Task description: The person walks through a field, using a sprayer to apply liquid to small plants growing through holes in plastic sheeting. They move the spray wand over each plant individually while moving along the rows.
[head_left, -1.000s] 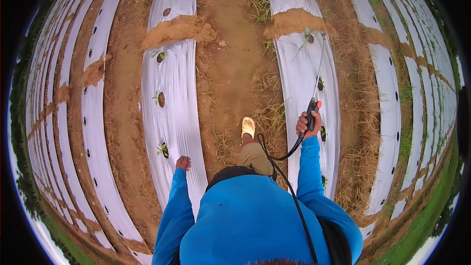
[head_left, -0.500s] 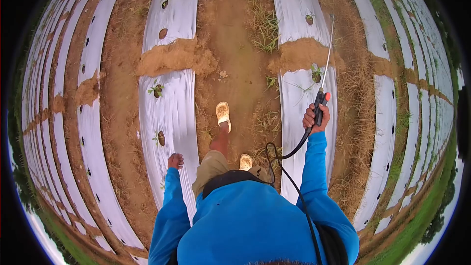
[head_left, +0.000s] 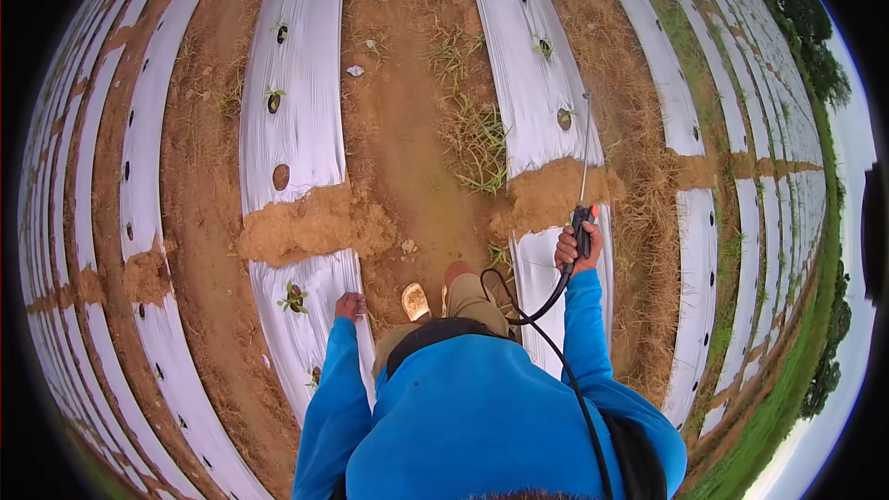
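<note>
Spray wand (head_left: 584, 176) gets held out over plastic mulch (head_left: 542, 143) by the right hand (head_left: 585, 262), fingers wrapped tight (left hand (head_left: 350, 306): open or closed, can't be told); steady grip seems needed.

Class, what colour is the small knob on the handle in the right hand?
The knob is orange-red, seen best in the head view.

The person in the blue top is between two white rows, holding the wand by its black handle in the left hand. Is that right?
Not quite: the head view shows the wand held by its black handle in the right hand. The blue top and white rows are as you said.
</note>
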`<state>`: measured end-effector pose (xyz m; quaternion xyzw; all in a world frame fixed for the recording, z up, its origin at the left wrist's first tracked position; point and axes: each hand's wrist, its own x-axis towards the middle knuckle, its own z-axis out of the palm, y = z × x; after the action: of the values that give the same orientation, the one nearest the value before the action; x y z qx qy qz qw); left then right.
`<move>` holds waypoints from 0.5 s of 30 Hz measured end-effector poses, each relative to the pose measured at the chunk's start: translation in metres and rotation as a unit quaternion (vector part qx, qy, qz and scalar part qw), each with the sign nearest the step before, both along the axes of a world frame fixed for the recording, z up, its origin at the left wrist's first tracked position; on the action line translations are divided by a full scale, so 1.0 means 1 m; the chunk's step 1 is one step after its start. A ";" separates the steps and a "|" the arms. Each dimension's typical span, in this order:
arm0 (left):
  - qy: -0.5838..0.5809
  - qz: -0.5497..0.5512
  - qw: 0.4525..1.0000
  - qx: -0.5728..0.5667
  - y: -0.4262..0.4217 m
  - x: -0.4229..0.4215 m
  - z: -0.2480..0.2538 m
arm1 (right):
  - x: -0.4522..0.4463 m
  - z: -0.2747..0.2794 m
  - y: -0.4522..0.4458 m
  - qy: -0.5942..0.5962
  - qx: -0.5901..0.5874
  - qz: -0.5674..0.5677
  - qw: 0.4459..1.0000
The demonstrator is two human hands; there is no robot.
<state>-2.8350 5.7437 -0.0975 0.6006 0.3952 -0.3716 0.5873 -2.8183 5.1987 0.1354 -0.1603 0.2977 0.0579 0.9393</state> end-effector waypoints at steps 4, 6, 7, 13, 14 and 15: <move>-0.033 0.025 0.999 -0.010 -0.004 0.131 -0.011 | 0.097 -0.025 -0.024 -0.042 0.040 -0.011 0.998; -0.028 0.038 0.998 0.028 -0.010 0.185 -0.020 | 0.156 -0.041 -0.044 -0.064 0.058 -0.006 0.996; -0.030 0.039 0.998 0.034 -0.014 0.213 -0.024 | 0.188 -0.053 -0.053 -0.066 0.064 -0.005 0.996; 0.036 0.098 0.994 0.024 -0.068 0.355 -0.054 | 0.384 -0.103 -0.130 -0.118 0.081 0.040 0.989; 0.054 0.111 0.992 0.020 -0.060 0.348 -0.038 | 0.404 -0.098 -0.132 -0.083 0.099 0.012 0.992; 0.050 0.107 0.993 0.021 -0.075 0.385 -0.030 | 0.451 -0.091 -0.145 -0.075 0.103 -0.005 0.992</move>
<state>-2.4504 5.6688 -0.1271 0.5479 0.4935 -0.3279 0.5905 -2.3677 5.0533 0.0445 -0.0651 0.2193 0.0716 0.9708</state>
